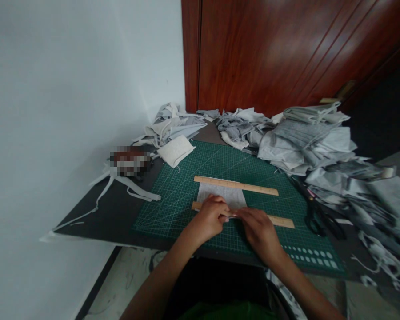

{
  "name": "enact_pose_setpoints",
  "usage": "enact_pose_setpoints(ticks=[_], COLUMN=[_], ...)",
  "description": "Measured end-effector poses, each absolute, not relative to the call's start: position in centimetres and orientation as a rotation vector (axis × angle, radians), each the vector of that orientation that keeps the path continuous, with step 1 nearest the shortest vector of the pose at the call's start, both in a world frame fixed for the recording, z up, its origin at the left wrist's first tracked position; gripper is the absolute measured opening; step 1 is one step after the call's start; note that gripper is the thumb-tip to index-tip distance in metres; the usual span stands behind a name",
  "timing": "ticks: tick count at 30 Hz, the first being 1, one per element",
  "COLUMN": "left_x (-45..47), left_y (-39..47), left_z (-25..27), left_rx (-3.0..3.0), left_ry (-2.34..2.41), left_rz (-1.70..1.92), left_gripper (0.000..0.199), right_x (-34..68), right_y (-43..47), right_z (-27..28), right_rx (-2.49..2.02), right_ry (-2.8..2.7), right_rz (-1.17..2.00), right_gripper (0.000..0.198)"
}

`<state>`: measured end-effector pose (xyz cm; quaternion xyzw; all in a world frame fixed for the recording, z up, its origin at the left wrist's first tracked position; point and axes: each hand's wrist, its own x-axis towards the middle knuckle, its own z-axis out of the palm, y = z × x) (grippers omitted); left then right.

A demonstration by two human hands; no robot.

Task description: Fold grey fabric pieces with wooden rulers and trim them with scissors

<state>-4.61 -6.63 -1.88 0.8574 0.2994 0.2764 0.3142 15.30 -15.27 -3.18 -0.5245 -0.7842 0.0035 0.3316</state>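
Note:
A small grey fabric piece [222, 194] lies flat on the green cutting mat [166, 202]. Across its far edge rests one wooden ruler [260, 189]; a second wooden ruler [282, 221] runs along its near edge. My left hand [213, 215] is closed, pinching the fabric's near edge at the second ruler. Beside it, my right hand [258, 229] has its fingers pressed together on the same edge and ruler. The fingertips partly hide the ruler's middle and the fabric edge there.
Black-handled scissors [315, 218] lie at the mat's right edge. Heaped grey fabric [300, 142] covers the table's back right, and another cloth pile [170, 124] stands by the wall. A folded cream cloth [176, 151] overlaps the mat. Pale strips [136, 189] trail at left.

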Motion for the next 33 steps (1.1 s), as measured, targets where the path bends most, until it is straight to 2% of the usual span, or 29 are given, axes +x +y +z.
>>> enact_pose_setpoints(ticks=[3, 11, 18, 28, 33], left_x=[-4.7, -4.7, -5.5, -5.3, -4.9], left_y=[-6.5, -6.3, -6.3, -5.8, -6.0], left_z=[-2.0, -2.5, -1.6, -2.1, -2.3], left_rx=[2.250, 2.250, 2.223, 2.148, 2.157], left_ry=[0.796, 0.768, 0.695, 0.678, 0.722], left_rz=[0.723, 0.716, 0.664, 0.717, 0.733], left_gripper=[0.022, 0.021, 0.018, 0.039, 0.036], right_x=[14.9, 13.9, 13.6, 13.2, 12.7], right_y=[-15.7, -15.6, -16.1, -15.3, -15.0], right_z=[-3.1, -2.1, -2.4, -1.8, -1.6], right_rx=[-1.370, -1.308, -1.362, -1.309, -1.252], right_ry=[-2.113, -2.240, -2.266, -2.230, -2.239], right_rz=[0.025, -0.216, -0.246, -0.223, -0.239], right_gripper=[0.045, 0.038, 0.040, 0.032, 0.031])
